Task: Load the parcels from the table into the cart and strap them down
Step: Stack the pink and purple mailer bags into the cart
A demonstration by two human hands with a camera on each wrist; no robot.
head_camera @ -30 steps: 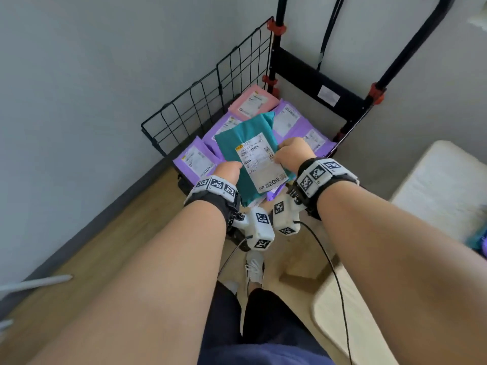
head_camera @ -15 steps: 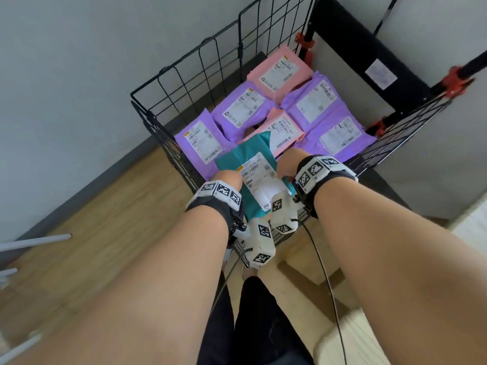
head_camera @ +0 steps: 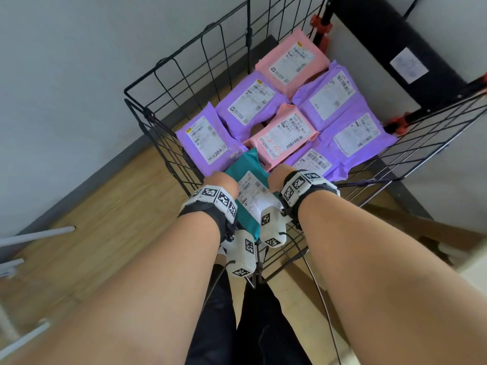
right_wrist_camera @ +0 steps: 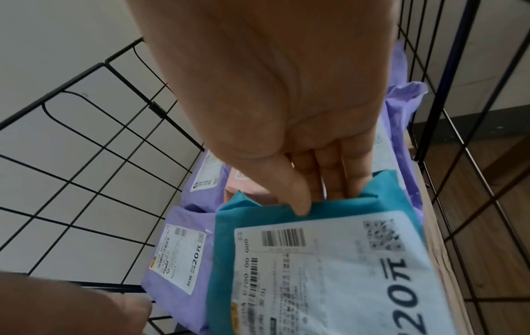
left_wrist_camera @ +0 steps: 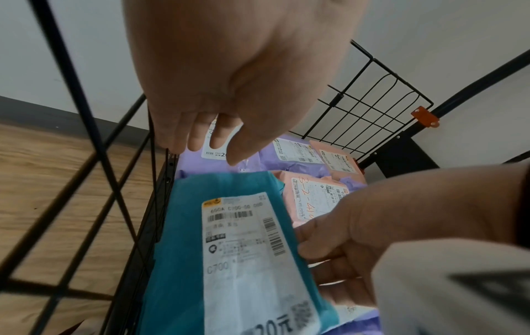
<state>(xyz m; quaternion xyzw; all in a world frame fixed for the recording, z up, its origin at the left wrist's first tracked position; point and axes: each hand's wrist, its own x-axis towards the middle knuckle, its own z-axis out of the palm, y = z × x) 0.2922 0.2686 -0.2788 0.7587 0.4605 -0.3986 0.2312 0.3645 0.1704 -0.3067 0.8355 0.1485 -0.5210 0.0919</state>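
Note:
A teal parcel [head_camera: 245, 167] with a white label lies tilted in the near left corner of the black wire cart [head_camera: 184, 61], over the purple and pink parcels. My right hand [right_wrist_camera: 315, 199] pinches its far right edge, thumb on top and fingers underneath. My left hand [left_wrist_camera: 206, 149] hangs just above the teal parcel's far left corner [left_wrist_camera: 200, 188], fingers loose and off it. In the head view both hands, left [head_camera: 218, 180] and right [head_camera: 279, 177], sit low inside the cart's near wall. Several purple parcels [head_camera: 247, 104] and pink parcels [head_camera: 284, 138] cover the cart floor.
The cart's black handle frame [head_camera: 395, 43] with orange clips [head_camera: 320, 25] rises at the far side against a grey wall. Wooden floor [head_camera: 92, 233] lies to the left, with white rods [head_camera: 37, 235] on it. A light table edge [head_camera: 471, 267] shows at the right.
The teal parcel has gone down from above the cart into its near left corner, both hands with it. My left hand's fingers have come off its edge.

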